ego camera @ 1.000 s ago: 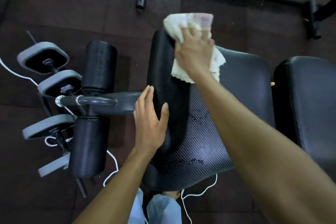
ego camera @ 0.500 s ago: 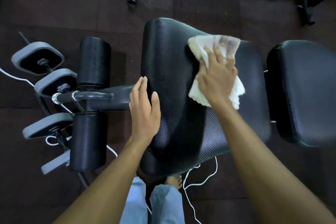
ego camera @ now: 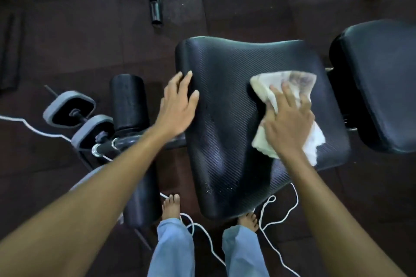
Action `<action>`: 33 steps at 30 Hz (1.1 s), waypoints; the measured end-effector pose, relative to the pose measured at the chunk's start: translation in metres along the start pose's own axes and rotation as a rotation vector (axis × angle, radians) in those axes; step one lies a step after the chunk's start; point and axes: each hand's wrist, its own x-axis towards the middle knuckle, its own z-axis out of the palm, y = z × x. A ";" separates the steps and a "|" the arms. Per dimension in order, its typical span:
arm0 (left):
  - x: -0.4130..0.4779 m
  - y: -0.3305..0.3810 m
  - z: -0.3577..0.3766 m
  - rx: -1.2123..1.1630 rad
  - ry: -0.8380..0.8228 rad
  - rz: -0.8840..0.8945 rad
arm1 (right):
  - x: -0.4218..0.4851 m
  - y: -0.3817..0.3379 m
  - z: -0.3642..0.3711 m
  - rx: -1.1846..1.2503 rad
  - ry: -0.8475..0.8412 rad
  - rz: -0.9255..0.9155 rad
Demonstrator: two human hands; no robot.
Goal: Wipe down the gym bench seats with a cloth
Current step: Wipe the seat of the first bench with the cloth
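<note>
Presently, the seat (ego camera: 225,108) is a black, ribbed pad, seen from its near end. The cloth (ego camera: 292,78), pale and crumpled, lies on the right side of the seat, its far corner close to the seat's right edge. The right hand (ego camera: 288,123) presses flat on top of the cloth, fingers straight and spread wide, with nothing gripped; cloth shows beyond the fingertips and past the wrist. The left hand (ego camera: 177,105) rests on the seat's left edge, fingers straight and close together along the rim, with the thumb laid on the top surface. It holds nothing.

Small pale specks show on the near part of the seat. A second black pad (ego camera: 382,83) stands just beside the seat's right edge, with a narrow gap between them. To the left of the seat a black foam roller (ego camera: 129,101) sits on a steel arm, and grey-rimmed weights (ego camera: 67,109) lie further left. A white cord (ego camera: 281,220) trails over the dark floor (ego camera: 67,40) at the seat's near end, looping beside the person's bare feet (ego camera: 171,207). Beyond the seat's far end a black tube (ego camera: 155,7) points down at the floor.
</note>
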 end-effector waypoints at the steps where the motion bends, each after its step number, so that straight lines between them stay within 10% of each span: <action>1: 0.018 -0.005 -0.008 0.035 -0.035 0.032 | 0.006 -0.020 0.007 0.018 0.018 0.096; 10: 0.076 -0.023 -0.040 0.289 -0.208 0.231 | -0.110 -0.029 0.001 -0.149 -0.014 -0.307; 18: 0.083 -0.038 -0.030 0.222 -0.305 0.274 | -0.056 -0.102 0.025 -0.081 0.075 0.231; 25: 0.087 -0.040 -0.031 0.184 -0.324 0.295 | -0.130 -0.068 0.016 -0.266 0.048 -0.442; 33: 0.090 -0.038 -0.033 0.237 -0.346 0.273 | -0.077 -0.116 0.029 -0.162 0.046 -0.040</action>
